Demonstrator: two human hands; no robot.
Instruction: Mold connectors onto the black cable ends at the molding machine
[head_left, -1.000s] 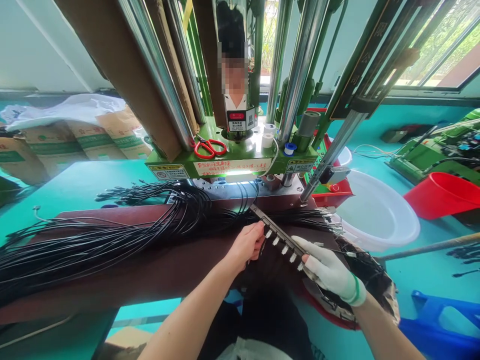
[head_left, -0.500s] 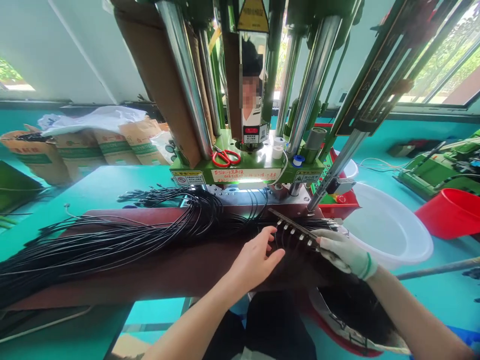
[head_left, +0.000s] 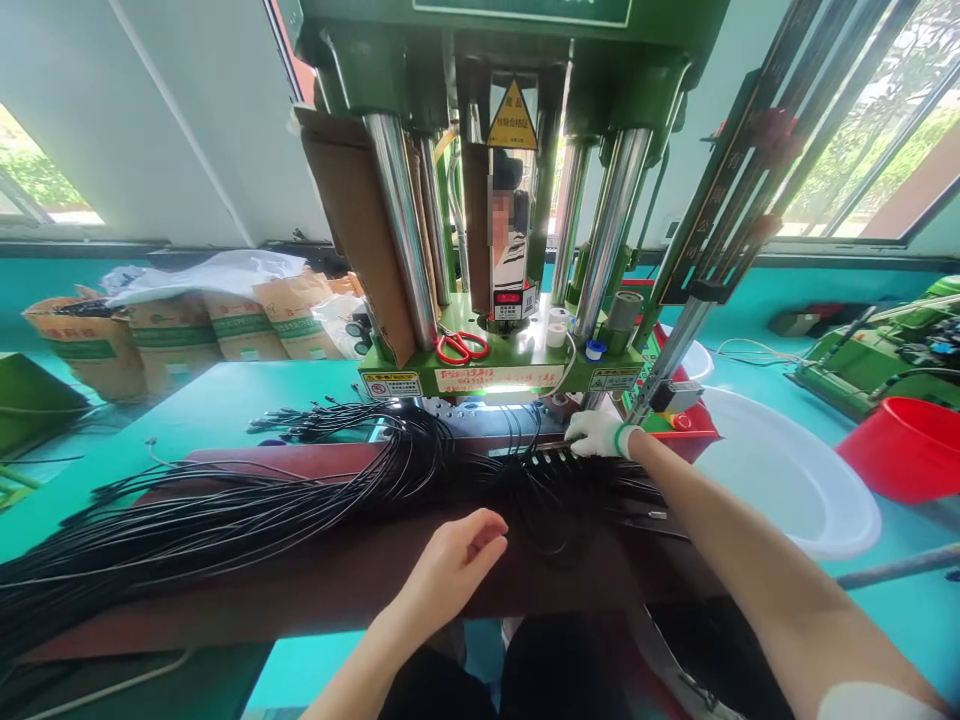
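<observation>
Bare left hand [head_left: 461,560]: lower centre of the frame, fingers loosely curled and thumb apart, nothing seen in its hold; a moment ago it was up beside the strip, and it now hangs well apart from it, so the handling appears to rest with the right hand alone.
Brown board [head_left: 405,590]: spans the lower middle of the frame, under the left hand.
Black cables [head_left: 277,505]: a thick bundle sweeping from the left edge to the centre, with looser strands near the strip.
Metal strip [head_left: 546,449]: right of centre, a row of small bright connectors along its near side; it was tilted and held up over the board, and now lies close to level near the press's front edge, so the work seems to have shifted there.
Gloved right hand [head_left: 598,436]: right of centre, fingers closed on the strip's right end; its fingertips are partly hidden, so how firmly it grips cannot be told.
Green press [head_left: 517,352]: centre to top of the frame, red-handled scissors [head_left: 463,347] lying on its ledge.
White basin [head_left: 787,475]: right side of the frame, left of a red bucket [head_left: 904,450].
Paper sacks [head_left: 176,345]: left side of the frame, against the wall.
</observation>
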